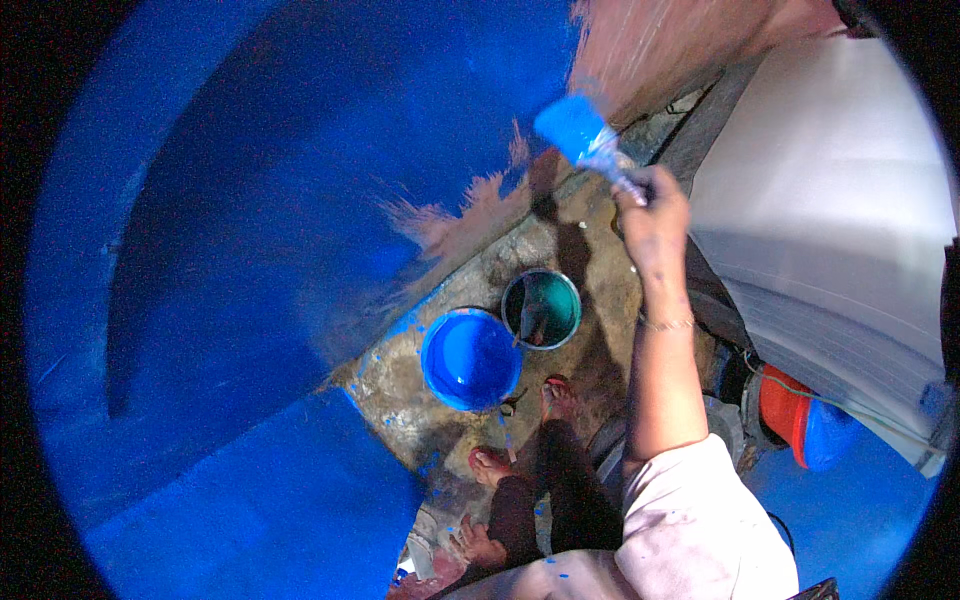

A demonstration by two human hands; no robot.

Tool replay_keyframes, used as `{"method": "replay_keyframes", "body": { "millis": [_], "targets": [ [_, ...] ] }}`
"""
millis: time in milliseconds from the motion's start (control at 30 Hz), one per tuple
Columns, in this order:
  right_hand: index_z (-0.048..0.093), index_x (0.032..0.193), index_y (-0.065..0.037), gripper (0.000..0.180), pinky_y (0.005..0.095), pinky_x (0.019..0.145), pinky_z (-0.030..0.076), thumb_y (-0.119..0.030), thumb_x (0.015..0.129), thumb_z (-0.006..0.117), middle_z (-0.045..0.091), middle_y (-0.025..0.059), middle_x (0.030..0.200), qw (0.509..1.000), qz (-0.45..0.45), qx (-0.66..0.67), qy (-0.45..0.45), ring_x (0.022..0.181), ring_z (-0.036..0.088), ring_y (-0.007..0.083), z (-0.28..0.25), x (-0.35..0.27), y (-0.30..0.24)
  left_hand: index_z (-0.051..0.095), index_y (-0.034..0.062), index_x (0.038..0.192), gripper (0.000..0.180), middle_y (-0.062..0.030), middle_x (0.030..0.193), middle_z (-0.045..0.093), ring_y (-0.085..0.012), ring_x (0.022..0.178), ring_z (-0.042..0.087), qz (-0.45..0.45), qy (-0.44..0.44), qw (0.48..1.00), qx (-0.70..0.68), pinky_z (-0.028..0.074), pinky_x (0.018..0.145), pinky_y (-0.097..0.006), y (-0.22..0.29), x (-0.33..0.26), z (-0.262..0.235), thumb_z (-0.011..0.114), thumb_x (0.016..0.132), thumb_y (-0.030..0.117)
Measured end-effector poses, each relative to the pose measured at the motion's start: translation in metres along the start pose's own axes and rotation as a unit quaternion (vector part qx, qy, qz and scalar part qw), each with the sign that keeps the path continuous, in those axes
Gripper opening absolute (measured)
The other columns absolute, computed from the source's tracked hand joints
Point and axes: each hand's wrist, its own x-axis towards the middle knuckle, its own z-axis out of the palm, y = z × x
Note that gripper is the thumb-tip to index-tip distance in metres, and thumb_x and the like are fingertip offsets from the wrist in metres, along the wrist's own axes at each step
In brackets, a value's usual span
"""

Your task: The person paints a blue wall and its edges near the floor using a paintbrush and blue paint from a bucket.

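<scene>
My right hand [655,212] is closed around the handle of a wide paintbrush [578,133], its bristles covered in bright blue paint. The brush is raised in front of the wall, near where the blue painted part [400,130] meets bare pinkish wall [680,45]; motion blurs it, so I cannot tell whether it touches. Low in the view, my left hand [478,546] is beside my dark-clothed leg, fingers apart, with nothing visible in it. A bucket of blue paint [470,360] stands on the floor ahead of my bare feet, beside a dark bucket with greenish contents [541,309].
A large pale sheet-like covering [830,200] rises at the right. Below it sit a red and blue container [790,415] and a thin cable. Blue drips spot the rough floor [400,375] along the wall's foot. A blue surface [290,500] fills the lower left.
</scene>
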Motion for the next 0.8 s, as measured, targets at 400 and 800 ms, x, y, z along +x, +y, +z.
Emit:
{"method": "replay_keyframes", "body": {
  "millis": [400, 800],
  "targets": [
    [0.065, 0.092, -0.002, 0.02, 0.0363, 0.072, 0.05, -0.01, 0.074, 0.068, 0.066, 0.0175, 0.086, 0.996, -0.072, 0.058, 0.019, 0.077, 0.065, 0.0288, 0.022, -0.013, -0.039, 0.059, 0.0091, 0.09, 0.037, -0.0129, 0.132, 0.043, -0.0315, 0.126, 0.041, 0.016, -0.066, 0.997, 0.027, 0.023, 0.104, -0.063, -0.01, -0.004, -0.018, 0.065, 0.054, 0.017],
    [0.064, 0.096, -0.009, 0.022, 0.047, 0.07, 0.05, -0.02, 0.078, 0.061, 0.066, 0.0211, 0.087, 0.978, 0.016, -0.205, 0.021, 0.08, 0.064, 0.0397, 0.061, -0.033, -0.017, 0.058, 0.0069, 0.093, 0.036, -0.015, 0.134, 0.04, -0.0324, 0.124, 0.042, 0.04, -0.098, 0.994, 0.01, 0.023, 0.105, -0.061, -0.005, 0.006, -0.045, 0.063, 0.058, 0.013]
  ]
}}
